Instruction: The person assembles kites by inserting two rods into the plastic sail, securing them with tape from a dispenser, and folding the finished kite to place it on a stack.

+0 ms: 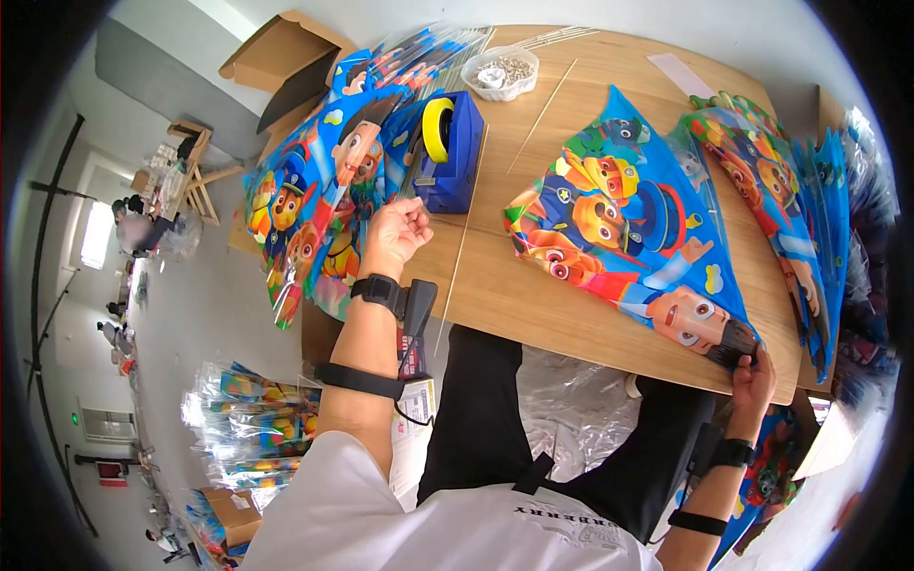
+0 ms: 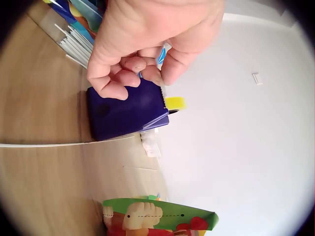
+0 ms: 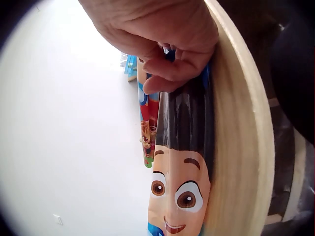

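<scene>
On the table lies a cartoon-printed kite (image 1: 619, 219), blue with puppies and a boy's face. My right hand (image 1: 754, 379) pinches its near right corner, beside the printed dark hair (image 3: 184, 118), at the table edge. Further left stands a blue tape dispenser (image 1: 460, 157) with a yellow-cored roll (image 1: 437, 130). My left hand (image 1: 400, 228) is at its near end, fingers curled. In the left wrist view the thumb and forefinger of this hand (image 2: 147, 44) pinch the tape end right by the dispenser's serrated edge (image 2: 164, 96).
More printed kites (image 1: 314, 205) are heaped at the left, and others (image 1: 762, 181) hang over the right side. A clear tub of small pieces (image 1: 500, 74) stands at the back. Thin rods (image 1: 543, 114) lie on the table (image 1: 505, 295). An open cardboard box (image 1: 286, 48) is behind.
</scene>
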Available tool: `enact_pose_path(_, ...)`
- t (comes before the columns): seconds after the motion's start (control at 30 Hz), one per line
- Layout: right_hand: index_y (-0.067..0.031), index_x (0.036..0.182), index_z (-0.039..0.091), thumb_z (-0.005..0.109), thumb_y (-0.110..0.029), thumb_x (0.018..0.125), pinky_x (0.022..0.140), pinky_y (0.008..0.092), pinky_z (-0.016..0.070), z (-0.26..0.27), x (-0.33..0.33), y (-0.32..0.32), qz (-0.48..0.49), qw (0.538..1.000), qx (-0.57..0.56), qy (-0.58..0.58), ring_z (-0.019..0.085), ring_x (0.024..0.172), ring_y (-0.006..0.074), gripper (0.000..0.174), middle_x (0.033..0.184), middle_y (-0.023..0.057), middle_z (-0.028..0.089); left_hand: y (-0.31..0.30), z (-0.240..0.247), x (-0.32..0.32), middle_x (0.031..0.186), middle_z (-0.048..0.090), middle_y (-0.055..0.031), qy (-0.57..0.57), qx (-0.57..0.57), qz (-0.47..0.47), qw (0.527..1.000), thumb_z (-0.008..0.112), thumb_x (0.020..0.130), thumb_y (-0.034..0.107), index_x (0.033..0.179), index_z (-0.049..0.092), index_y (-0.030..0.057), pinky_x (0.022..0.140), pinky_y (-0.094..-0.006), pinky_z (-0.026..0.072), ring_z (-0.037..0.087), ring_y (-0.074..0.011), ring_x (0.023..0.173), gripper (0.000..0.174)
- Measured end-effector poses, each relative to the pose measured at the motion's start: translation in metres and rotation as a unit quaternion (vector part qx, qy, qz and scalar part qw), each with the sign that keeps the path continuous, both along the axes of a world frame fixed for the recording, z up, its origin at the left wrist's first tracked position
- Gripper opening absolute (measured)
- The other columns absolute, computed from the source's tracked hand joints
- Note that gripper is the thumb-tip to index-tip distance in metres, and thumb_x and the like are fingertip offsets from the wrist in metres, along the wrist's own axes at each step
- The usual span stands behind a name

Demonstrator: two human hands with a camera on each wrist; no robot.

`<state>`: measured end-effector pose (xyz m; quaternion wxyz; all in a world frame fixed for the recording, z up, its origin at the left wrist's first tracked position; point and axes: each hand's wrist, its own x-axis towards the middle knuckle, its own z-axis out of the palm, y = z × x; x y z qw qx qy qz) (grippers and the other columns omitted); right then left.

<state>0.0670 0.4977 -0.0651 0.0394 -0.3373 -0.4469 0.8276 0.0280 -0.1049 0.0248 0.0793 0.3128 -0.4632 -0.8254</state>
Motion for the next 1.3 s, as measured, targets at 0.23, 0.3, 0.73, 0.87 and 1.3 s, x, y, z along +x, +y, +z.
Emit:
enact_pose_path(0.23, -0.0052, 0.089, 0.055, 0.054, -0.01, 0.09, 0.038, 0.0147, 0.0365, 0.012, 0.009, -0.011, 0.005, 0.998, -0.053, 0.04, 0.054, 0.058, 0.009, 0.005, 0.071, 0.0028, 0.054, 0.022, -0.022, 0.023, 0.065, 0.05, 0.0005, -0.088, -0.165, -0.019, 0.982, 0.066, 0.074, 0.011, 0.081, 0.056, 0.0103, 0.043, -0.0225, 0.0374, 0.048, -0.0095, 0.054, 0.012)
enact_pose_path(0.3, -0.0037, 0.088, 0.055, 0.053, -0.007, 0.089, 0.041, 0.0151, 0.0387, 0.015, 0.015, -0.019, -0.003, 0.996, -0.032, 0.077, 0.056, 0.061, 0.0098, 0.004, 0.071, 0.0027, 0.054, 0.036, 0.004, 0.02, 0.065, 0.05, 0.0046, -0.059, -0.302, 0.002, 0.951, 0.069, 0.07, 0.013, 0.078, 0.06, 0.0105, 0.045, -0.0208, 0.0377, 0.049, -0.0065, 0.057, 0.012)
enact_pose_path(0.73, -0.0026, 0.09, 0.059, 0.054, -0.012, 0.09, 0.055, 0.0252, 0.0529, 0.033, 0.032, -0.035, -0.082, 0.975, -0.127, 0.165, 0.064, 0.064, 0.015, 0.011, 0.079, 0.0055, 0.064, 0.421, 0.086, -0.034, 0.083, 0.055, -0.0068, 0.306, -0.39, -0.654, 0.572, 0.063, 0.073, 0.004, 0.075, 0.058, -0.0013, 0.077, -0.0264, 0.0408, 0.052, -0.0153, 0.084, 0.007)
enact_pose_path(0.87, -0.001, 0.09, 0.058, 0.052, -0.01, 0.09, 0.058, 0.026, 0.0535, 0.032, 0.033, -0.034, -0.078, 0.971, -0.144, 0.176, 0.064, 0.066, 0.0166, 0.011, 0.081, 0.0071, 0.063, 0.478, 0.038, -0.054, 0.082, 0.056, -0.0075, 0.29, -0.355, -0.707, 0.538, 0.063, 0.072, 0.004, 0.072, 0.059, -0.0012, 0.076, -0.0277, 0.0416, 0.053, -0.0167, 0.084, 0.007)
enact_pose_path(1.3, 0.0016, 0.091, 0.058, 0.051, -0.006, 0.087, 0.064, 0.0271, 0.0526, 0.032, 0.035, -0.032, -0.061, 0.96, -0.171, 0.211, 0.063, 0.069, 0.0166, 0.011, 0.08, 0.0073, 0.062, 0.501, 0.012, -0.067, 0.081, 0.056, -0.0086, 0.244, -0.376, -0.732, 0.512, 0.066, 0.069, 0.006, 0.071, 0.063, -0.0006, 0.076, -0.0294, 0.0419, 0.053, -0.0182, 0.082, 0.008)
